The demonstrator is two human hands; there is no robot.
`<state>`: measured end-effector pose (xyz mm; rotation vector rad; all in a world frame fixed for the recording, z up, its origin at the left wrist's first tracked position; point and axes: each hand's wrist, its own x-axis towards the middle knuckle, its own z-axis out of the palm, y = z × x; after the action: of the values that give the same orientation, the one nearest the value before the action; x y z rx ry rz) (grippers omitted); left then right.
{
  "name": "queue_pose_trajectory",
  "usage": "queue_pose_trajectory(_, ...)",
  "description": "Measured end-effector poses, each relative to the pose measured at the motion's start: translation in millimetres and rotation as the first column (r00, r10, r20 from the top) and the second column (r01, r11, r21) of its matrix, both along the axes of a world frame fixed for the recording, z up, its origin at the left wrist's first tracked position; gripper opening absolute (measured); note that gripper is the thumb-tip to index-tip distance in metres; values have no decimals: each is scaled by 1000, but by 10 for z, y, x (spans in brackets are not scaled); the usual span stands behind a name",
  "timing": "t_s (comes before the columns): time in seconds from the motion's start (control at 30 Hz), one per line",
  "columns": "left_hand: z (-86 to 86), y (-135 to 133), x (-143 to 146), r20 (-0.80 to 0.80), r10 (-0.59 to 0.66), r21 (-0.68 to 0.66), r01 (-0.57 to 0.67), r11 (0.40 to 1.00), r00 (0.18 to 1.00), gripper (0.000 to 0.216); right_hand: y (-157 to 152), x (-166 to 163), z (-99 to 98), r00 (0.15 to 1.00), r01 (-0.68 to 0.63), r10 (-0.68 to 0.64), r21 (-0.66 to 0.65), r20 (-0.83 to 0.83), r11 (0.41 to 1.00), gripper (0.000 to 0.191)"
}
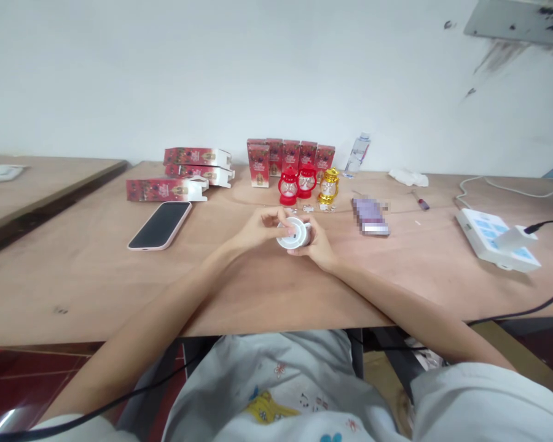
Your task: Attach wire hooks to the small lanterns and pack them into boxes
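white round-based piece held over the surface, long axis seemingly toward three o'clock. its body clasped by right grip on that side; base face touched by left grip from nine o'clock, whether closed cannot be told.

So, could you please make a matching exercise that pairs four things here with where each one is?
Things
1. Gold lantern
2. Dark-screened phone
3. White piece
4. Power strip

Places
A. In the right hand, touched by the left hand
B. Right of the red lanterns
C. Far right, with a white plug on it
D. In front of the lying boxes

Pairs: 1-B; 2-D; 3-A; 4-C
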<state>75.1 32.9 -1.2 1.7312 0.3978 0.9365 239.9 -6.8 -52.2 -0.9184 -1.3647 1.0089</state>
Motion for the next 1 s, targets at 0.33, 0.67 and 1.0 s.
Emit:
queue_pose_trajectory(0.33,120,-25,-85,-162,-74,222,109,969,984,27,-9,10,4,999,-3,3,-7,40,1000,57)
queue_pose_trajectory(0.67,-20,-12,14,11,-55,42,54,998,998,39,-17,8,34,1000,20,-19,-28,22,999,58)
queue_pose_trajectory(1.0,-103,5,60,31,31,160,-35,986,999,30,-22,5,48,1000,9,-9,-55,-5,998,60)
